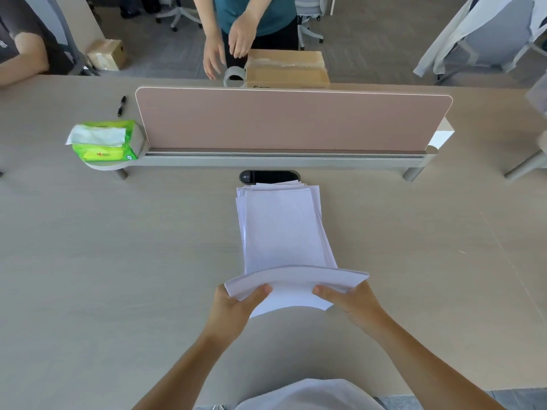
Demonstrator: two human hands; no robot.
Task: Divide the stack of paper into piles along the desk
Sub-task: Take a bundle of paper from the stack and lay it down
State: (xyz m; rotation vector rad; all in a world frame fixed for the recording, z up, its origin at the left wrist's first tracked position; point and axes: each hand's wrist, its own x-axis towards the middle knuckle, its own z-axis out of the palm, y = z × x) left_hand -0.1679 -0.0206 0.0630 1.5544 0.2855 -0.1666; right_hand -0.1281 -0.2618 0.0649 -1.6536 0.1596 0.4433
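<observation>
The left hand [236, 306] and right hand [352, 303] pinched the paper stack [281, 226] by its raised, bowed near edge, thumbs on top, its far end lying mid-desk [118, 261] near the pink divider [290, 122].

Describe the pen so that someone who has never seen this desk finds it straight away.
Start at the pink divider panel across the desk. Off its left end sits a green tissue pack; just beyond that lies the pen. It is the only slim black thing there.

Both hands lifting paper at the desk

Left hand [236, 306] and right hand [352, 306] grip the paper stack's [281, 226] near end, bowed upward off the desk [118, 261].
</observation>
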